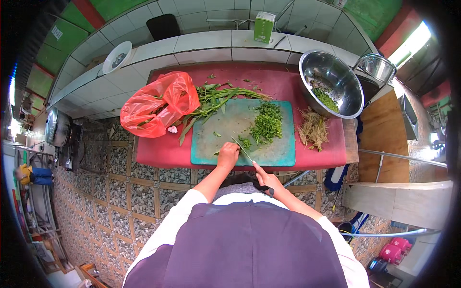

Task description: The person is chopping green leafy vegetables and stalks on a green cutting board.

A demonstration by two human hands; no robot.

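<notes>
My right hand [265, 177] grips the handle of a kitchen knife [243, 149], its narrow blade slanting up and left over a teal-edged cutting board [205, 133]. Curled close beside the blade, my left hand [228, 154] presses green herbs to the board; a bit of leaf shows at its left side, the rest hidden under the fingers. A small chopped clump [245, 143] lies just right of the blade. Farther right is a larger heap of chopped green herbs [267, 124]. Long leafy stems [219, 97] stretch along the board's upper left edge.
A red plastic bag [158, 104] with greens sits left on the red-covered table [165, 153]. Trimmed roots [313, 129] lie right of the board, below a steel bowl [347, 84] holding chopped greens. Behind runs a tiled ledge [205, 41] with a green box [264, 28].
</notes>
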